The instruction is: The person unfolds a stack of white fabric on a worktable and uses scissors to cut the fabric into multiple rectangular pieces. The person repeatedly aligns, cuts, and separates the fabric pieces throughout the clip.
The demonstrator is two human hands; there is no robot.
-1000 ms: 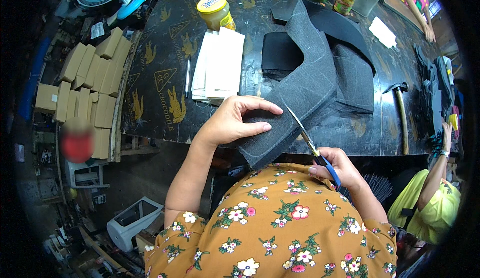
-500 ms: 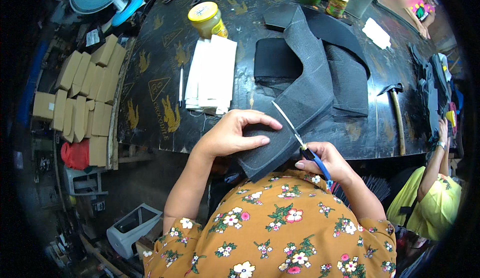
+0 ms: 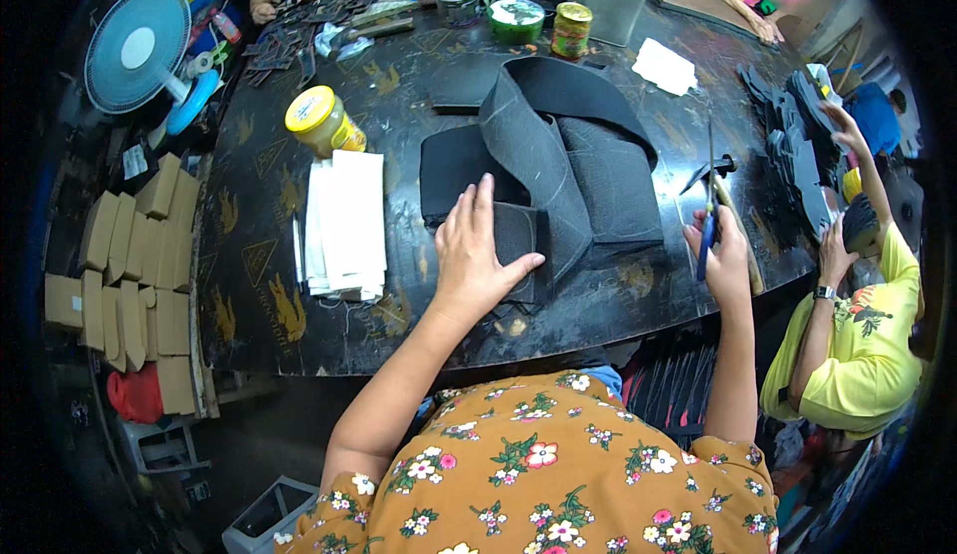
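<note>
My left hand (image 3: 477, 255) lies with its fingers spread on the near end of a dark grey fabric strip (image 3: 538, 150). The strip loops and folds over itself on the table, with its long band curving round behind. Under and beside it is a folded black piece (image 3: 454, 160). On the right, my right hand (image 3: 726, 250) is closed round blue-handled scissors (image 3: 711, 155), blades pointing away from me. The scissors are over a hammer (image 3: 753, 270) with a wooden handle, partly hidden by my hand.
White cloths (image 3: 346, 220) are stacked on the dark table (image 3: 439, 340), near a yellow-lidded jar (image 3: 324, 121). Farther back are a green tub (image 3: 516, 21) and a small jar (image 3: 571, 31). Black cut pieces (image 3: 788, 136) lie at right by a co-worker in yellow (image 3: 862, 345).
The strip's near end has moved from the table's front edge onto the table, under my flattened left hand. My right hand has carried the scissors right, toward the hammer. The view has shifted.
</note>
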